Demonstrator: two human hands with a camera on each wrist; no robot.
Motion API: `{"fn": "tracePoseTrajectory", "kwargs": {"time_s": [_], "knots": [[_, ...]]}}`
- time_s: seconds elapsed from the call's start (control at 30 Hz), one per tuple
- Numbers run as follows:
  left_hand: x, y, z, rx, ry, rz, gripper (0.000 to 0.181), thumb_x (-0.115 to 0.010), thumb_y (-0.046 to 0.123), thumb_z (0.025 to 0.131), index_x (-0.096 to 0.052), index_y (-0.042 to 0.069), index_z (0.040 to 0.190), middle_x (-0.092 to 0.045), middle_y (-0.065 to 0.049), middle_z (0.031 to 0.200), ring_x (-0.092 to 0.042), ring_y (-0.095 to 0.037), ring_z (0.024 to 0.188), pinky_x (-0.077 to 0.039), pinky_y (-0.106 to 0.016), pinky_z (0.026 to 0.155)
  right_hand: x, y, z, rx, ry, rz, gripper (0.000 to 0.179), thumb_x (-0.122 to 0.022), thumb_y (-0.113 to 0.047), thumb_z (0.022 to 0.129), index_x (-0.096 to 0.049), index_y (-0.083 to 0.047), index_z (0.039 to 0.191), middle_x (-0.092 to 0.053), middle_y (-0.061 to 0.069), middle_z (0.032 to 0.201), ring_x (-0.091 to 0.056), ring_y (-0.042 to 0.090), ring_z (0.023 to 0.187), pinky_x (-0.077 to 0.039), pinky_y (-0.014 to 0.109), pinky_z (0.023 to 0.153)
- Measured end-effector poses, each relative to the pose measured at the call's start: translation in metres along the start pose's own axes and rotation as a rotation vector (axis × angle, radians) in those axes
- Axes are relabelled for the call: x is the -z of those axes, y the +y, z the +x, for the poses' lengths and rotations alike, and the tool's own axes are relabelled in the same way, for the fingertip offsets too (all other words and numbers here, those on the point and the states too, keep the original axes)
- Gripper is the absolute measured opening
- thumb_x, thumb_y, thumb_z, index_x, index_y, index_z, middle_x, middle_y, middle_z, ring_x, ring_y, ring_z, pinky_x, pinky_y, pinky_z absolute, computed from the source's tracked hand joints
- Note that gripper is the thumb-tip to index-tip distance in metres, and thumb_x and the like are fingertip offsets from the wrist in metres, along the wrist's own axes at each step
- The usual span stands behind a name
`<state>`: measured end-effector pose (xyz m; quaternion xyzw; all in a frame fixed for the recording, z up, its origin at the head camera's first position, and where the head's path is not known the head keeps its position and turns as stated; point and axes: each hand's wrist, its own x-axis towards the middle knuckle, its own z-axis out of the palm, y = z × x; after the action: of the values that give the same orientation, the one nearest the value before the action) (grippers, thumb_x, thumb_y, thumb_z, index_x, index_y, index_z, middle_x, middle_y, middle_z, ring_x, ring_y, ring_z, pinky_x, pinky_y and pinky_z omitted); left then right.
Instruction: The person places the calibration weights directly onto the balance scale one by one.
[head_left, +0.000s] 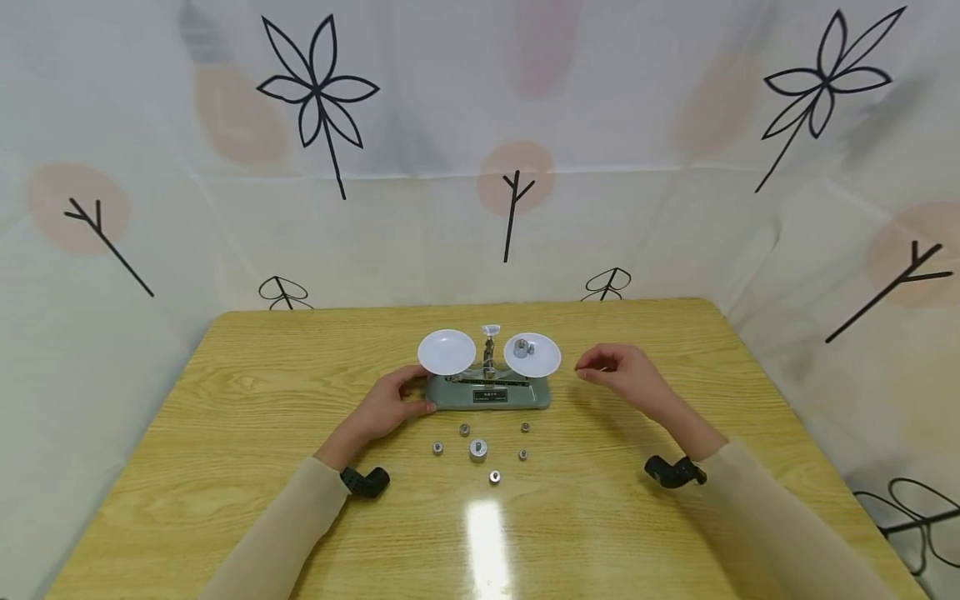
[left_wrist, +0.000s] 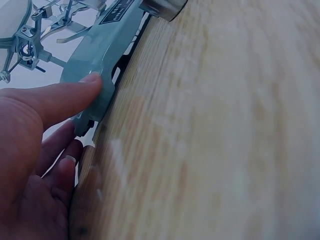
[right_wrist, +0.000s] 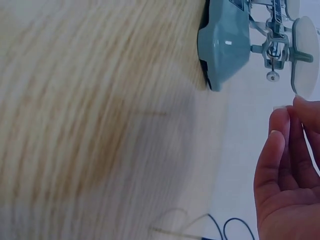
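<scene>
Sleeves: left sleeve [head_left: 277, 529] and right sleeve [head_left: 787, 521], beige, both reaching forward over the table [head_left: 390, 558], a wood-grain top
Wrist cameras [head_left: 365, 482], two, black, one at each cuff; presumably worn there to watch each hand's work
Loose weights [head_left: 478, 451], six, metal, knobbed; standing apart from one another on the near side of the balance, the largest amid five smaller; the spacing probably lets each be picked up singly
Left hand [head_left: 386, 406]: grips the left end of the base, thumb in front, fingers curled behind; likely to steady the balance against shifting
Right hand [head_left: 626, 379]: raised just beside the right pan, apart from it, thumb and fingers drawn together; whether anything small sits between the tips cannot be told
Balance [head_left: 489, 395], one, grey-green base; stands on the table just beyond the loose weights, nameplate towards the person, presumably for reading from this side
Left pan [head_left: 447, 352] and right pan [head_left: 543, 362], white, round, above the two ends; level or tilted cannot be told
Pan weights [head_left: 521, 348], two, one larger, one small; close together in the right pan, presumably as its load
Backdrop cloth [head_left: 420, 242], white, black plant outlines; behind the table, perhaps as a screen
</scene>
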<state>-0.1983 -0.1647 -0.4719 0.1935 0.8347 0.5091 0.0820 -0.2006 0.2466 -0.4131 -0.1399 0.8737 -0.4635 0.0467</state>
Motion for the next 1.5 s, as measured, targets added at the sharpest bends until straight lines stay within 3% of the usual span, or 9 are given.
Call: {"fn": "tracePoseTrajectory", "kwargs": {"time_s": [0.33, 0.6, 0.83, 1.07, 1.2, 1.5], "knots": [[0.0, 0.002, 0.0, 0.01, -0.007, 0.021, 0.057, -0.079, 0.013, 0.087, -0.057, 0.012, 0.139, -0.054, -0.008, 0.141, -0.048, -0.029, 0.132, -0.041, -0.05, 0.106, -0.009, 0.005, -0.009, -0.006, -0.02, 0.035, 0.013, -0.072, -0.011, 0.092, -0.072, -0.001, 0.101, -0.069, 0.008, 0.099, -0.064, 0.027, 0.088, -0.056, 0.035, 0.075], [0.001, 0.0, 0.001, 0.006, -0.017, 0.021, 0.057, -0.078, 0.014, 0.087, -0.056, 0.012, 0.14, -0.053, -0.008, 0.142, -0.047, -0.029, 0.133, -0.041, -0.051, 0.105, -0.019, 0.007, -0.015, 0.027, -0.061, 0.035, 0.008, -0.072, -0.008, 0.092, -0.072, -0.003, 0.098, -0.069, 0.007, 0.099, -0.063, 0.02, 0.088, -0.054, 0.026, 0.074], [0.0, 0.002, 0.001, 0.029, -0.022, 0.02, 0.057, -0.077, 0.015, 0.089, -0.055, 0.012, 0.141, -0.054, -0.006, 0.142, -0.047, -0.026, 0.134, -0.041, -0.048, 0.106, -0.029, 0.0, -0.019, 0.064, -0.128, 0.072, 0.008, -0.071, -0.005, 0.092, -0.072, -0.003, 0.099, -0.07, 0.013, 0.1, -0.063, 0.019, 0.088, -0.054, 0.027, 0.074], [0.0, 0.0, 0.002, 0.02, -0.016, 0.019, 0.057, -0.078, 0.015, 0.088, -0.056, 0.01, 0.14, -0.054, -0.009, 0.142, -0.046, -0.029, 0.135, -0.04, -0.051, 0.106, -0.039, -0.005, -0.021, 0.093, -0.184, 0.119, 0.009, -0.071, -0.001, 0.091, -0.072, 0.0, 0.1, -0.07, 0.016, 0.099, -0.065, 0.026, 0.089, -0.056, 0.029, 0.074], [-0.002, 0.0, 0.001, 0.021, -0.006, 0.02, 0.057, -0.078, 0.013, 0.088, -0.056, 0.008, 0.14, -0.054, -0.012, 0.142, -0.046, -0.032, 0.134, -0.04, -0.053, 0.106, -0.045, -0.006, -0.023, 0.097, -0.204, 0.121, 0.011, -0.071, -0.003, 0.091, -0.072, 0.001, 0.101, -0.071, 0.015, 0.1, -0.066, 0.022, 0.089, -0.056, 0.029, 0.074], [0.0, 0.029, -0.008, 0.02, -0.008, 0.023, 0.053, -0.074, 0.005, 0.09, -0.054, -0.001, 0.139, -0.053, -0.019, 0.141, -0.046, -0.038, 0.132, -0.04, -0.056, 0.104, -0.061, -0.013, -0.027, 0.115, -0.264, 0.077, 0.016, -0.074, -0.008, 0.09, -0.074, -0.003, 0.105, -0.072, 0.007, 0.102, -0.065, 0.016, 0.09, -0.054, 0.027, 0.078]]}}
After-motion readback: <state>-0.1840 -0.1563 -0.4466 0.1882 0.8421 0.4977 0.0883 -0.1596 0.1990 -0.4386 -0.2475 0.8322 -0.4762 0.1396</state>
